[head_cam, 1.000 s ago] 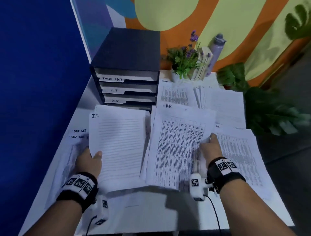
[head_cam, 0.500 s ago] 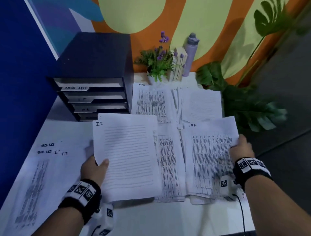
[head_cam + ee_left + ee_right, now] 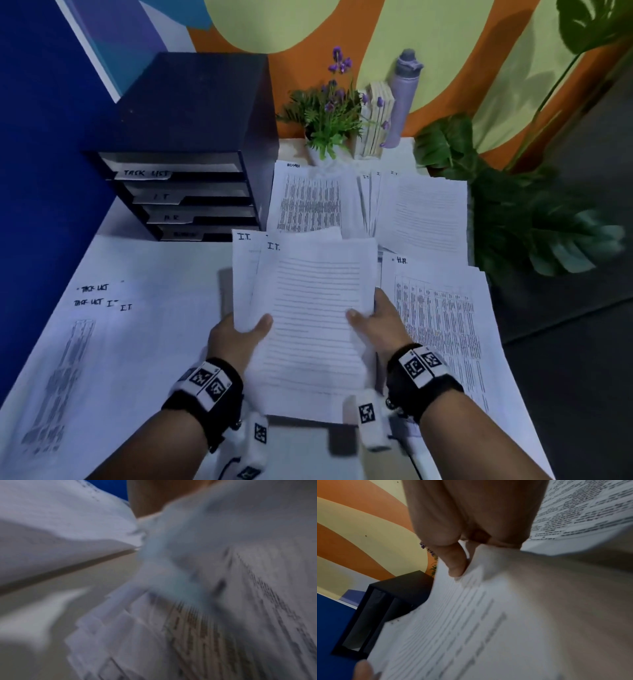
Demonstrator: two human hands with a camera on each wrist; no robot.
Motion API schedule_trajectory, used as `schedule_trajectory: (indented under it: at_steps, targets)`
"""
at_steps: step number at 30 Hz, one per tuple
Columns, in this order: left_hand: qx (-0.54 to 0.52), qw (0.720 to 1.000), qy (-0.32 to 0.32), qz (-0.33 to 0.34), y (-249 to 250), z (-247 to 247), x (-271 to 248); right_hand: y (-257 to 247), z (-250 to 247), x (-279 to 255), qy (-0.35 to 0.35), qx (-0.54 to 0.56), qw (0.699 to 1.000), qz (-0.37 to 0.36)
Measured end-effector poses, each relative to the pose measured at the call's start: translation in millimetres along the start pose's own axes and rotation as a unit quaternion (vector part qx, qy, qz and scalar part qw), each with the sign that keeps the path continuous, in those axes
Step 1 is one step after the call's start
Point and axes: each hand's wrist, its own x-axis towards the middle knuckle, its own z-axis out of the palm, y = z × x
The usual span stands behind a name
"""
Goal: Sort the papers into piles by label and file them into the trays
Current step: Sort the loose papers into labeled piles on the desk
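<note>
We hold the I.T. papers (image 3: 308,325) above the middle of the table (image 3: 154,274), our left hand (image 3: 236,337) and right hand (image 3: 378,325) each pinching a side edge, thumbs on top. The tray unit (image 3: 191,147) stands at the far left corner. An H.R. pile (image 3: 442,318) lies along the right edge; a potted plant (image 3: 325,116) and bottle (image 3: 402,99) line the far edge.

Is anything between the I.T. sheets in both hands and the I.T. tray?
Nothing visible. The I.T. sheets are held by left hand and right hand; only bare table lies before the I.T. tray.
</note>
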Motion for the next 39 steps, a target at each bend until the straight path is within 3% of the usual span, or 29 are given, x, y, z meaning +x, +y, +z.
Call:
schedule_trajectory:
  at_steps: [3, 6, 9, 12, 15, 19, 24, 28, 39]
  targets:
    - [0.009, 1.0, -0.021, -0.009, -2.5, -1.9, 3.7, -0.6, -7.5, 5.4, 0.044, 0.052, 0.997, 0.041]
    - [0.052, 0.998, -0.029, 0.013, -5.1, -7.9, 5.9, 2.3, -14.6, 10.1, 0.041, 0.088, 0.991, 0.088]
    - [0.048, 0.997, -0.013, 0.053, -4.4, -9.6, 1.5, 3.6, -17.1, 13.2, 0.064, 0.088, 0.989, 0.095]
    - [0.009, 0.996, -0.042, 0.074, -8.8, -10.1, -1.5, 4.0, -16.1, 13.5, 0.079, 0.1, 0.987, 0.097]
    - [0.021, 0.998, -0.061, 0.027, -20.6, -8.8, 5.6, 9.8, -14.6, 14.4, 0.074, 0.1, 0.988, 0.096]
    - [-0.058, 0.986, -0.092, -0.126, -31.6, -4.6, 14.4, 19.2, -12.0, 20.1, 0.066, 0.027, 0.994, 0.079]
    - [0.073, 0.995, -0.031, -0.057, -42.5, -0.9, 17.6, 25.1, -10.3, 24.6, 0.053, -0.055, 0.996, 0.042]
    - [0.076, 0.995, 0.013, -0.065, -39.5, -4.8, 18.3, 22.7, -16.1, 23.8, 0.073, -0.065, 0.995, 0.032]
    - [0.065, 0.998, 0.02, -0.017, -40.9, -10.7, 14.6, 29.0, -19.2, 13.9, 0.056, 0.035, 0.996, 0.052]
